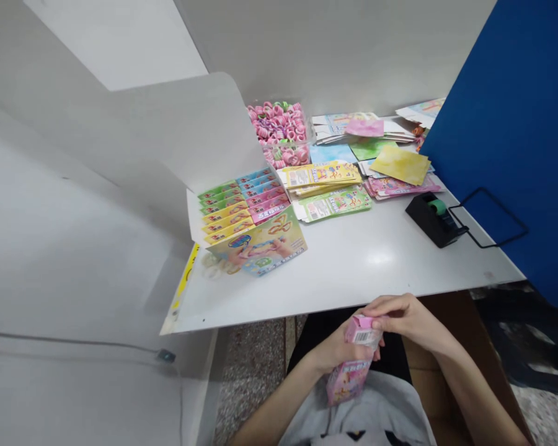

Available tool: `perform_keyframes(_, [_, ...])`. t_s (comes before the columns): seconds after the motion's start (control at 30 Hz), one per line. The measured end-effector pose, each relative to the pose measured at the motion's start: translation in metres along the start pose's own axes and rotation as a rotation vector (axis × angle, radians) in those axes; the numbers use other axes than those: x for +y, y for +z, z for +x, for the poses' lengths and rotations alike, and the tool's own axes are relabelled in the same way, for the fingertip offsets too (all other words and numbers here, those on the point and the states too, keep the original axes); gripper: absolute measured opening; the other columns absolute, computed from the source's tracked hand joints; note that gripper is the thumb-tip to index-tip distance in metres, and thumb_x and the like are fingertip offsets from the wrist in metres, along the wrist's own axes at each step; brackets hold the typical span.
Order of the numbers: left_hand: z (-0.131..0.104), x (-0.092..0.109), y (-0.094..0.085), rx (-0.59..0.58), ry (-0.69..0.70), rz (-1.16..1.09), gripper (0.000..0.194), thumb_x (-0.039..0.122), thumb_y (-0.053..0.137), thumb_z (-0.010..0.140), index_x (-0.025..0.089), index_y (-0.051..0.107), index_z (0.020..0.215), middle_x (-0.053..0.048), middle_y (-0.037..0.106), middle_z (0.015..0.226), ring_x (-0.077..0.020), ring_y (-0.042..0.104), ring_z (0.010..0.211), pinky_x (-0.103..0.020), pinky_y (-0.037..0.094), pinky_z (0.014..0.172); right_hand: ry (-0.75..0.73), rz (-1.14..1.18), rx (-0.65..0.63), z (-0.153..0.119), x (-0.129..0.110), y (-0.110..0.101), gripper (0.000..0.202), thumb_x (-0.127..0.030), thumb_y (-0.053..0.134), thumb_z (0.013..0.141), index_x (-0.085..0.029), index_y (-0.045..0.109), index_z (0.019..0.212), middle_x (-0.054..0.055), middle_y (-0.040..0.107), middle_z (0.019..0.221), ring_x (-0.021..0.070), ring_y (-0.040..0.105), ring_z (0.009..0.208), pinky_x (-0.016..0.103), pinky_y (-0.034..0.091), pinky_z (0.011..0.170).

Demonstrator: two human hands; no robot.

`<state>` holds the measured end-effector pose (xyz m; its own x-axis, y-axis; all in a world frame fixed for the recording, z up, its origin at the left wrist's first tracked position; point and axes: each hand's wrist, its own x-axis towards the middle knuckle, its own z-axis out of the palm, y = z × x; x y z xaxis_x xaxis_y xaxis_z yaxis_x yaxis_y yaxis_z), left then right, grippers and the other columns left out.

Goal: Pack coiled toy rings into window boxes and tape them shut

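Note:
A small pink carton point(352, 378) with a barcode on its upper part is held above my lap, just off the table's front edge. My left hand point(338, 352) wraps round the carton's middle. At the carton's top end, the fingers of my right hand point(397, 317) are closed on the pink flap area. What lies inside the carton is hidden. Beyond my hands, a display box point(270, 241) stands on the table with its lid raised, holding rows of green, yellow, blue and pink small cartons.
On the white table point(353, 266) are stacked flat yellow cartons point(323, 176), flat green cartons point(337, 204) and flat pink cartons point(402, 186). A clear tub point(286, 145) of pink and green coiled pieces stands behind. A black tape dispenser point(434, 220) sits right, near a blue partition point(502, 155).

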<state>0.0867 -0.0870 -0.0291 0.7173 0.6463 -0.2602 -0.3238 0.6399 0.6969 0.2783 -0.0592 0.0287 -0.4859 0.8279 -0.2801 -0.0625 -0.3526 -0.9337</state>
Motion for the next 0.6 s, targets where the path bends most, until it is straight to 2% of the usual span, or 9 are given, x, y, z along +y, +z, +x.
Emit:
perform_keyframes(0.17, [0.002, 0.003, 0.007, 0.01, 0.006, 0.041, 0.065, 0.044, 0.095, 0.055, 0.016, 0.062, 0.103, -0.002, 0.066, 0.086, -0.0115, 0.063, 0.07, -0.023, 0.049, 0.064, 0.075, 0.041, -0.028, 0.003, -0.01, -0.005, 0.017, -0.031, 0.09, 0.07, -0.021, 0.084, 0.082, 0.006, 0.079, 0.091, 0.0144, 0.07, 0.064, 0.025, 0.06, 0.054])
perform_keyframes(0.27, [0.003, 0.002, 0.003, -0.049, -0.006, -0.005, 0.076, 0.043, 0.096, 0.052, 0.018, 0.058, 0.113, -0.002, 0.066, 0.089, -0.013, 0.065, 0.07, -0.024, 0.05, 0.064, 0.08, 0.027, -0.029, 0.003, -0.015, -0.004, 0.015, -0.029, 0.09, 0.069, -0.02, 0.082, 0.078, 0.005, 0.079, 0.094, 0.0145, 0.071, 0.066, 0.025, 0.06, 0.054])
perform_keyframes(0.4, [0.003, 0.003, 0.002, -0.129, -0.008, -0.055, 0.088, 0.041, 0.098, 0.049, 0.02, 0.054, 0.121, -0.002, 0.065, 0.091, -0.0131, 0.065, 0.07, -0.024, 0.049, 0.065, 0.031, -0.036, -0.055, 0.0, -0.022, -0.004, 0.011, -0.028, 0.088, 0.072, -0.021, 0.082, 0.078, 0.005, 0.079, 0.094, 0.0127, 0.071, 0.071, 0.024, 0.06, 0.063])
perform_keyframes(0.6, [0.003, 0.013, 0.012, -0.149, -0.008, -0.054, 0.063, 0.046, 0.097, 0.049, 0.015, 0.065, 0.094, -0.003, 0.063, 0.086, -0.0124, 0.062, 0.069, -0.024, 0.048, 0.064, -0.003, -0.078, -0.098, -0.002, -0.027, -0.01, 0.016, -0.03, 0.088, 0.074, -0.024, 0.084, 0.088, 0.006, 0.079, 0.098, 0.0149, 0.073, 0.081, 0.027, 0.06, 0.072])
